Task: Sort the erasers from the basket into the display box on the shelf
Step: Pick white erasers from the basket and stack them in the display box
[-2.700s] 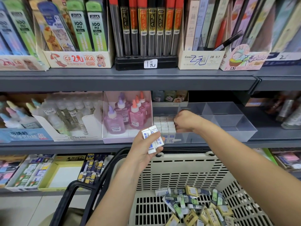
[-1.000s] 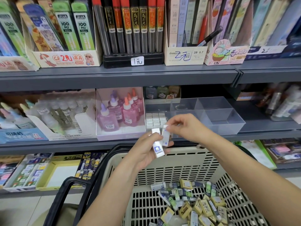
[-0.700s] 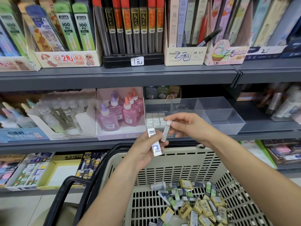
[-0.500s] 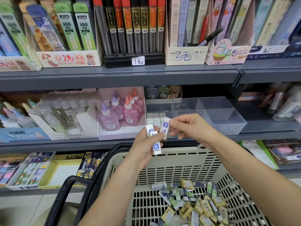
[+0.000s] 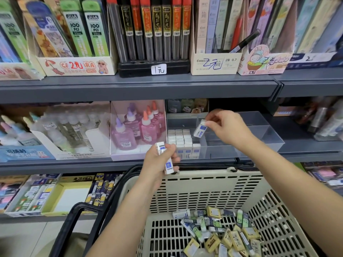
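One eraser (image 5: 200, 129) over the display box (image 5: 269, 134)
Right hand (image 5: 226, 127) pinches it tilted, lower end toward the packed rows (image 5: 180, 136) just left; left hand (image 5: 159, 160), nearer, grips spare erasers (image 5: 168, 165).

We count one white rectangular eraser with a blue sleeve (image 5: 200, 129) in our right grip (image 5: 225, 127), two such erasers (image 5: 168, 166) in our left grip (image 5: 158, 160), six pink plastic glue bottles (image 5: 122, 134) and one beige slotted plastic basket (image 5: 204, 176).

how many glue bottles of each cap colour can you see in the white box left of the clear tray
purple-capped pink glue bottles: 3
orange-capped pink glue bottles: 3
total: 6 in view
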Demonstrator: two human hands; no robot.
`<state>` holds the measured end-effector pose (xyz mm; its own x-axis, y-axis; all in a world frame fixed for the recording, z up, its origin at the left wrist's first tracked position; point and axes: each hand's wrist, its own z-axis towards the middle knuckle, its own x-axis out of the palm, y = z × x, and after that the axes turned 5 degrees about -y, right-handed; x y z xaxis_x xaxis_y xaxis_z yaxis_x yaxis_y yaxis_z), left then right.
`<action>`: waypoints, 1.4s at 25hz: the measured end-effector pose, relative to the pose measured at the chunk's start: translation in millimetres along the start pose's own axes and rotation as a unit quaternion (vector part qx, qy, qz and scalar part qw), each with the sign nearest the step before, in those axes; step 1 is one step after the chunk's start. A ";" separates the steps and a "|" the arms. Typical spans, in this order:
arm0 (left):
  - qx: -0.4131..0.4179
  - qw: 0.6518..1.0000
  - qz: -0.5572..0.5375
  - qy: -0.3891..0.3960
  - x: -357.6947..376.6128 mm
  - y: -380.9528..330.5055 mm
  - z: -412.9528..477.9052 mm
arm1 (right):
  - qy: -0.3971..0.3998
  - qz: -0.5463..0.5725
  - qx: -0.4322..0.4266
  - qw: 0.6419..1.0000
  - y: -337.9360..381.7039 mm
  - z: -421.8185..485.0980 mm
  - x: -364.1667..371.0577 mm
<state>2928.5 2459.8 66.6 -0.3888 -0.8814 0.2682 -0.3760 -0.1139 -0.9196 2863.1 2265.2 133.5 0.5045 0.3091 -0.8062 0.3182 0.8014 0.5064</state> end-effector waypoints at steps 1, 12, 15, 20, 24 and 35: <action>-0.006 1.000 0.004 -0.006 -2.4 0.4 -0.5 | 0.008 -0.020 -0.013 1.000 -2.5 -0.4 5.6; -0.061 0.993 -0.087 0.043 4.9 -0.8 -1.8 | 0.144 -0.066 -0.028 0.987 -13.3 -6.5 42.2; -0.081 0.987 -0.130 0.053 5.8 -2.7 -3.4 | 0.048 -0.044 -0.066 0.996 -9.4 -15.9 37.7; -0.074 0.989 -0.095 0.081 10.4 -5.7 -7.0 | 0.058 0.087 -0.116 0.988 13.0 -49.7 34.5; -0.069 0.993 -0.032 0.090 15.7 -5.0 -10.6 | 0.100 0.051 -0.129 0.985 17.9 -51.9 31.8; 0.074 0.976 0.204 0.024 22.3 -9.9 -10.3 | 0.127 -0.043 -0.121 0.984 25.3 -54.8 25.1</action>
<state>2914.8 2446.0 84.6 -0.5219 -0.8447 -0.1183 -0.0582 0.1737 -0.9831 2839.8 2321.4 109.4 0.2566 0.3284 -0.9090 0.1352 0.9191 0.3702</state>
